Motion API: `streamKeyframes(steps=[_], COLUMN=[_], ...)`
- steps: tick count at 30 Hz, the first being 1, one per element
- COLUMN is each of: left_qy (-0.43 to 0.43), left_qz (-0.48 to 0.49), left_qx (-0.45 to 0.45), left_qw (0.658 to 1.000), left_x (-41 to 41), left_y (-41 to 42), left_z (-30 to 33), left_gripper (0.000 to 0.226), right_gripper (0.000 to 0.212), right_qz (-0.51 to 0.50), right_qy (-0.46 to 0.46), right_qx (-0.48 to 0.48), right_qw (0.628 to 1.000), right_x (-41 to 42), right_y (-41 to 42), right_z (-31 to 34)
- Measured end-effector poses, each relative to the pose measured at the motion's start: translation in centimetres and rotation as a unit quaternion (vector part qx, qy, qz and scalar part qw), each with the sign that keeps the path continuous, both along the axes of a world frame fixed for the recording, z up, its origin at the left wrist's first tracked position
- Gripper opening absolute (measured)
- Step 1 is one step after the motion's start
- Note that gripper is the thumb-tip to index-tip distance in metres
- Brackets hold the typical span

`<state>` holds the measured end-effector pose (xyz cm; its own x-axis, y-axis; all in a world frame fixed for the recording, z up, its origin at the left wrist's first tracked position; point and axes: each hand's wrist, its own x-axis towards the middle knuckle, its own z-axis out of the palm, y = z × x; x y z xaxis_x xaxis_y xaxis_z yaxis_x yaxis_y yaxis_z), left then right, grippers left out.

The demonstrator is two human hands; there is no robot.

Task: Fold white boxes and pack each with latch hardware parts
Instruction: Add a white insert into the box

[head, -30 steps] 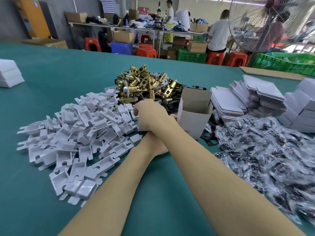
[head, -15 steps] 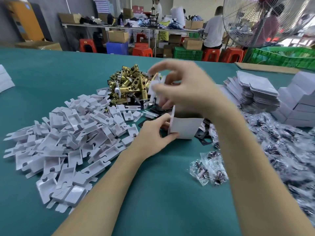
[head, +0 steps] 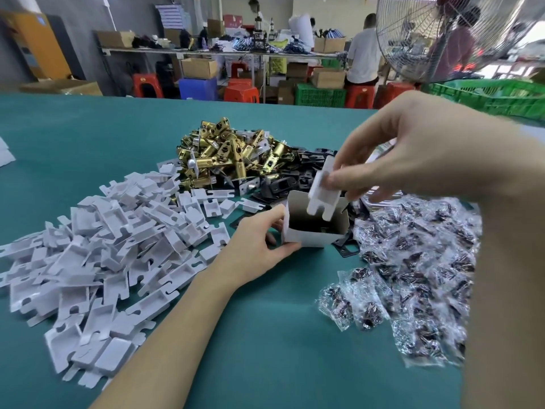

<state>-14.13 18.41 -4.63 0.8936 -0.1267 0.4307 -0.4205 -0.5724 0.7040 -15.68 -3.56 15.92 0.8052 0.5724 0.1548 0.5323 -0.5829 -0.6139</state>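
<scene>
A small open white box (head: 306, 239) stands upright on the green table (head: 265, 335). My left hand (head: 259, 249) grips its left wall, thumb at the front corner. Just above the opening, my right hand (head: 407, 154) pinches a white plastic insert (head: 323, 191), whose lower tabs dip toward the inside. Something dark lies at the bottom of the box. A heap of brass latch bodies (head: 227, 152) sits behind the box, with black strike plates (head: 295, 178) beside it.
A wide pile of white plastic inserts (head: 97, 255) covers the table's left side. Clear bags of screws (head: 418, 278) spread on the right. People work at benches behind, among cartons, red stools (head: 147, 85) and green crates (head: 489, 97). A large fan (head: 451, 33) stands back right.
My right hand reached to the insert pile, lifted one white insert and has brought it over the box's opening. My left hand stays on the box.
</scene>
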Motion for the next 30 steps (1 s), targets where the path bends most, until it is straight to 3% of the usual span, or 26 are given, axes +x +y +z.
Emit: streamKeyframes(steps=[3, 6, 10, 14, 16, 22, 26, 30], left_qy=[-0.003, 0.018, 0.025, 0.036, 0.038, 0.043, 0.046, 0.044], left_qz=[0.001, 0.000, -0.008, 0.013, 0.015, 0.024, 0.026, 0.022], left_qx=[-0.004, -0.010, -0.007, -0.001, -0.001, 0.015, 0.018, 0.016], left_qw=[1.000, 1.000, 1.000, 0.999, 0.999, 0.999, 0.998, 0.999], left_x=[0.2, 0.5, 0.4, 0.7, 0.7, 0.6, 0.7, 0.6], left_y=[-0.1, 0.0, 0.2, 0.3, 0.3, 0.3, 0.2, 0.2], left_z=[0.0, -0.4, -0.5, -0.6, -0.6, -0.5, -0.5, -0.4], left_gripper=[0.056, 0.046, 0.044, 0.043, 0.044, 0.045, 0.046, 0.046], right_gripper=[0.010, 0.011, 0.016, 0.008, 0.007, 0.032, 0.031, 0.035], right_qz=[-0.029, -0.063, -0.127, -0.173, -0.156, -0.074, -0.072, -0.053], right_qy=[0.002, -0.050, -0.111, -0.154, -0.142, -0.076, -0.091, -0.041], right_qx=[-0.039, -0.079, -0.063, -0.081, -0.108, -0.154, -0.116, -0.184], right_qw=[0.999, 0.994, 0.984, 0.969, 0.971, 0.982, 0.986, 0.981], right_x=[0.2, 0.7, 2.2, 3.3, 3.5, 3.6, 3.6, 3.5], right_y=[0.5, 1.6, 3.0, 4.1, 4.4, 3.7, 3.8, 4.4], right_z=[-0.5, -1.4, -3.0, -4.9, -5.6, -5.4, -5.4, -5.7])
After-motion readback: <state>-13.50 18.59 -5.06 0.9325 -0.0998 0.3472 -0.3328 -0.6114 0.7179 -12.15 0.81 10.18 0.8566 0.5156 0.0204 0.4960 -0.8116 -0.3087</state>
